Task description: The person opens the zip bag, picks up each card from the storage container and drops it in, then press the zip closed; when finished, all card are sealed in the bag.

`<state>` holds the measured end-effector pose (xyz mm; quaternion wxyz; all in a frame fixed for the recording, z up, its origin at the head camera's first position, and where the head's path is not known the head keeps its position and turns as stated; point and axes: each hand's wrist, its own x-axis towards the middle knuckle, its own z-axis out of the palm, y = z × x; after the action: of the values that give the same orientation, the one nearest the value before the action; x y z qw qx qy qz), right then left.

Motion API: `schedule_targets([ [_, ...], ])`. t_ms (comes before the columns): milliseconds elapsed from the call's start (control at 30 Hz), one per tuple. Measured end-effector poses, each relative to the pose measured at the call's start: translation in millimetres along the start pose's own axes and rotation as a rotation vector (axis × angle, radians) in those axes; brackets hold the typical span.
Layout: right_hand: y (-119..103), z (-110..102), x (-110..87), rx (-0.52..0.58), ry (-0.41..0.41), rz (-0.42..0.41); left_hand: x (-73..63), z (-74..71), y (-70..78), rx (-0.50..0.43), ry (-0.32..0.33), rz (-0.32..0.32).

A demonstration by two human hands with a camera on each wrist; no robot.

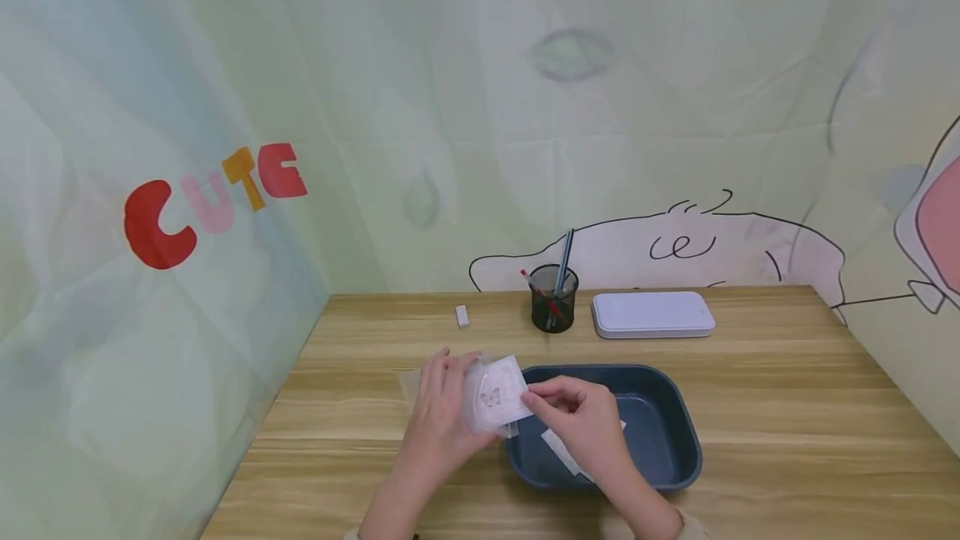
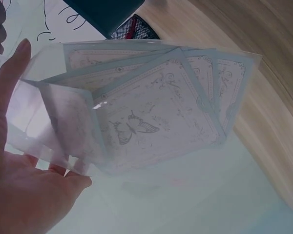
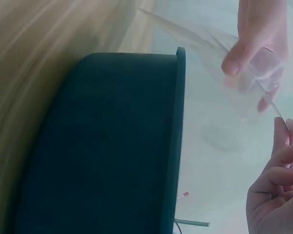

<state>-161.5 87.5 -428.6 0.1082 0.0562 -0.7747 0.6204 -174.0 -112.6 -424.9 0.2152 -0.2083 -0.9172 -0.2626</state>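
My left hand (image 1: pixel 438 411) grips a clear plastic bag (image 1: pixel 408 383). Seen through it in the left wrist view are several printed paper cards (image 2: pixel 161 107) with pale blue borders, fanned over one another; the front one bears a butterfly. At the bag's right end, the thumb and fingertips of my right hand (image 1: pixel 581 419) pinch the edge of a white card (image 1: pixel 512 383), close to the left hand. Both hands are raised, the right one over a dark blue tray (image 1: pixel 684 419). White paper strips (image 1: pixel 558 448) lie in the tray, partly hidden by the right forearm.
Behind the tray stand a black mesh pen cup (image 1: pixel 552 307) with pens and a white case (image 1: pixel 654 315). A small white eraser-like block (image 1: pixel 462 317) lies left of the cup. The wooden table (image 1: pixel 810 407) meets a printed cloth backdrop (image 1: pixel 450 123) at its back and sides.
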Motion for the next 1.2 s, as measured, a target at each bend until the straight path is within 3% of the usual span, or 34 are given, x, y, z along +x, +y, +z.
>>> schedule_targets([
  [367,-1.3,14.4,-2.2,-0.025,-0.053,-0.034,0.2,0.3,1.5,0.010,0.000,0.013],
  [633,-1.2,19.7,-3.3,-0.142,-0.117,-0.075,1.2,0.8,4.1,0.014,0.006,0.022],
  [833,-0.8,18.9,-4.5,-0.255,-0.140,-0.156,0.2,1.8,5.5,0.013,-0.010,0.010],
  [1067,-6.9,2.6,-4.6,-0.392,-0.047,-0.195,0.0,2.8,3.4,0.015,-0.002,0.015],
  [1200,-0.3,-17.0,1.1,-0.514,0.019,-0.155,0.4,1.8,3.5,0.021,0.006,0.006],
])
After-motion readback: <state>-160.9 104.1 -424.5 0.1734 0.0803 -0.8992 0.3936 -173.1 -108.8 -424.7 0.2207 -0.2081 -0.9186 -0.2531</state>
